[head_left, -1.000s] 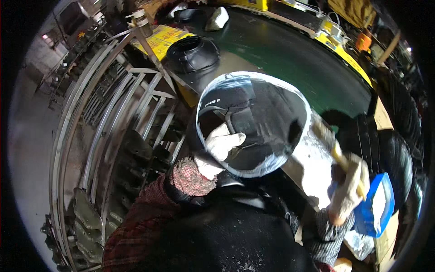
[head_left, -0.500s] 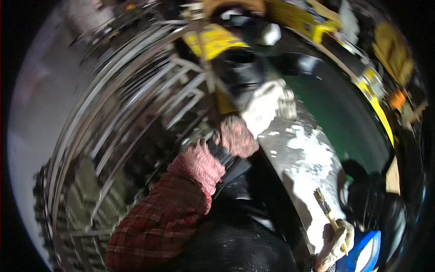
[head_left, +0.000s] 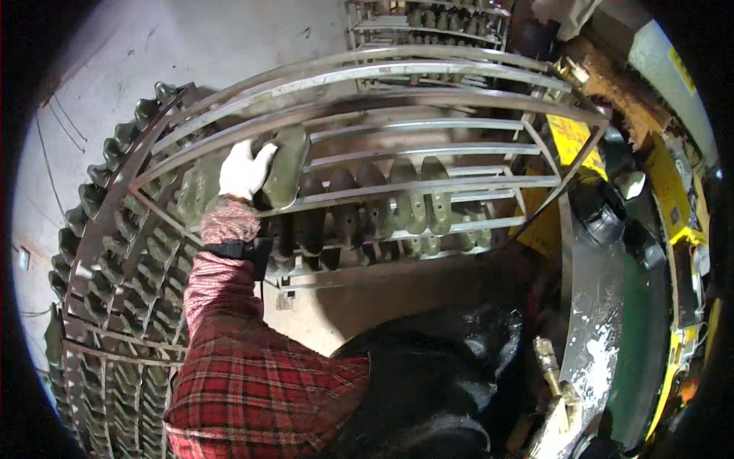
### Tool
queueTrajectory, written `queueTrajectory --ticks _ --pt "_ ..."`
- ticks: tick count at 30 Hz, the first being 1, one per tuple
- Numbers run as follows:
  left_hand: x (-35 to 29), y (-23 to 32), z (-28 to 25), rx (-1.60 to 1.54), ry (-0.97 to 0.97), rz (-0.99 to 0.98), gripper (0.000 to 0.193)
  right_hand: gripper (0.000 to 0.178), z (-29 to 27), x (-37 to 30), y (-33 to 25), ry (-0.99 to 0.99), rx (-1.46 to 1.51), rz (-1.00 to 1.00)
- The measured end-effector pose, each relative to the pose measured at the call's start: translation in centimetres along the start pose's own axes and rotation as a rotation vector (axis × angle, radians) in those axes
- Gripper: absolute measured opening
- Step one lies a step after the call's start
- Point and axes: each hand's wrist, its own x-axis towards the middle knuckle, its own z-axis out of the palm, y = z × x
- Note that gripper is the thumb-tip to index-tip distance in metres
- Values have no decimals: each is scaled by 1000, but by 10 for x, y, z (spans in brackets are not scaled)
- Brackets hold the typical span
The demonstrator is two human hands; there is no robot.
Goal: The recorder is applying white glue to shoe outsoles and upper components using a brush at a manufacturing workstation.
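My left hand point(head_left: 243, 172), in a white glove, is stretched out to the metal rack, its thumb apart from its fingers. It lies against the edge of a large olive-green shoe-shaped piece point(head_left: 289, 170) standing on the upper bars; whether it touches firmly is hard to tell. Another olive-green piece point(head_left: 197, 187) stands to its left. At the lower right, my right hand point(head_left: 562, 421), in a stained glove, is closed round the handle of a paintbrush point(head_left: 547, 363), bristles pointing up and away from me.
More shoe-shaped pieces point(head_left: 417, 200) line the rack's lower bars. A second rack point(head_left: 126, 268) full of them stands at left. To the right runs a bench with a white-splashed metal edge point(head_left: 592, 336) and green top point(head_left: 638, 344). A black container point(head_left: 596, 210) stands on it.
The view has swung left toward the rack. My left hand has moved from over the bench to the olive-green piece on the rack. My right hand still holds the paintbrush.
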Motion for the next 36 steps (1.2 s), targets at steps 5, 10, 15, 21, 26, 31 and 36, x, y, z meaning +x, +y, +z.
queueTrajectory --ticks 5,10,15,21,26,31,36 --pt "28 -25 18 92 -34 -398 57 55 4 -52 -45 44 533 -171" --pt "22 33 -48 254 -488 -21 61 48 6 -52 20 -9 411 -45" --pt "28 80 -15 165 -458 -115 65 41 3 -83 11 168 372 -371" --pt "40 127 62 88 -517 -69 75 39 -1 -85 12 150 346 -416" --pt "48 214 96 47 -576 -15 71 38 -5 -90 12 147 311 -441" --pt "15 293 85 -322 -467 235 48 34 -8 -106 9 244 354 -371" --pt "35 227 164 -1443 -951 -160 44 31 -5 -109 -5 222 467 -337"
